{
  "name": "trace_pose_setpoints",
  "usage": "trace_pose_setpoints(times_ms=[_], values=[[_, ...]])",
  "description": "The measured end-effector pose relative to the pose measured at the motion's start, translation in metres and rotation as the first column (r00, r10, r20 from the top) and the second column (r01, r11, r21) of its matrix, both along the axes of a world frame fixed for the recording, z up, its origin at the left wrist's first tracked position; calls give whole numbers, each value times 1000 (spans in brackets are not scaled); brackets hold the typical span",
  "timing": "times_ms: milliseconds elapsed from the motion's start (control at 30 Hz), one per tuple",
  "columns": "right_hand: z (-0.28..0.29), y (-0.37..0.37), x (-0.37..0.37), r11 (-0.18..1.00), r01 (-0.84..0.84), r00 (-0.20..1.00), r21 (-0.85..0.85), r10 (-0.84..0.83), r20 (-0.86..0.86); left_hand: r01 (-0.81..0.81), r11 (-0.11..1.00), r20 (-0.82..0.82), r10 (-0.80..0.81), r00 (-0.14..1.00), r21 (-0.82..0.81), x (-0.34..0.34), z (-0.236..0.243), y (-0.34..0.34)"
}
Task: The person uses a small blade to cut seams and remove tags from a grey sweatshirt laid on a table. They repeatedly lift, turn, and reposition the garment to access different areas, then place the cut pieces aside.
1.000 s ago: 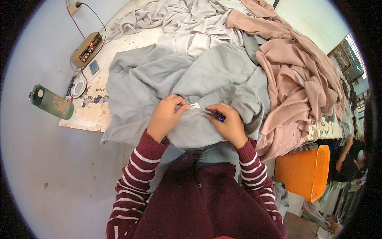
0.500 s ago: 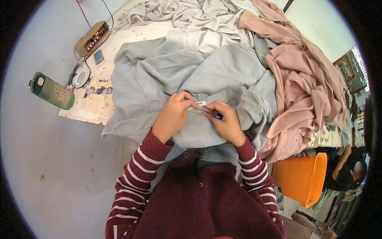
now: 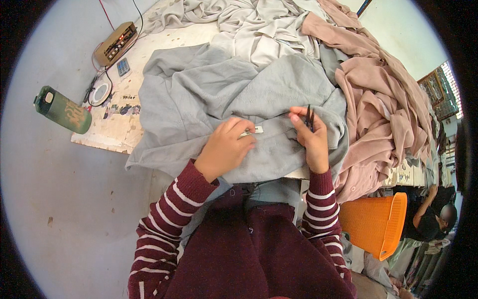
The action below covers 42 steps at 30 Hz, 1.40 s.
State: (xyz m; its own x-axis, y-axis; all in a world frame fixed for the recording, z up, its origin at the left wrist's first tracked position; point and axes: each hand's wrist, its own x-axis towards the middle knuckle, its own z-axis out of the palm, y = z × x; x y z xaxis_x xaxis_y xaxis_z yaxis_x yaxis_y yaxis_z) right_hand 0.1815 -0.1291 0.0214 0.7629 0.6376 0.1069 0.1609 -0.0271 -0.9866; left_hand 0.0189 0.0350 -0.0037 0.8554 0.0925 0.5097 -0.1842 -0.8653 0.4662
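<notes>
A grey cloth garment (image 3: 199,94) lies rumpled over the table in front of me. My left hand (image 3: 225,149) has its fingers curled together on this cloth, beside a small white label (image 3: 257,129); the fingertips pinch the fabric at the label's left end. Slightly raised at the right, my right hand (image 3: 312,142) grips dark thread snips (image 3: 309,117) with their two pointed blades up and parted. Its thumb and forefinger come close together above the cloth, and the snips' handle is mostly hidden in the palm.
Pale fabric (image 3: 259,30) is heaped at the back, pink garments (image 3: 373,109) at the right. On the table's left stand a green tumbler (image 3: 62,109), a brown box device (image 3: 115,44) and a remote (image 3: 123,67). An orange basket (image 3: 373,224) and a person (image 3: 430,217) are at the lower right.
My right hand has moved right and up, away from the label, turning the snips' blades upward. My left hand has turned and now covers more cloth left of the label.
</notes>
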Motion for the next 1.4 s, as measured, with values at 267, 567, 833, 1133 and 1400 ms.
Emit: trace_pose_setpoints(times_ms=[267, 567, 833, 1133, 1400], values=[[-12, 3, -3, 994, -68, 998, -88, 67, -13, -78, 988, -113, 63, 992, -134, 8, -15, -5], [-7, 5, -12, 957, -207, 909, -203, 265, 321, -105, 730, -179, -24, 984, -676, 3, -9, 9], [29, 12, -35, 848, -44, 721, -529, 393, 571, -78, 711, -133, -22, 991, -699, 3, -2, 5], [28, 14, -31, 816, -24, 718, -578, 416, 558, -44, 677, 69, 140, 988, -735, 0, 3, 11], [-5, 17, -25, 942, -183, 889, -283, 282, 362, -253, 928, -58, 247, 967, -272, -51, 27, 7]])
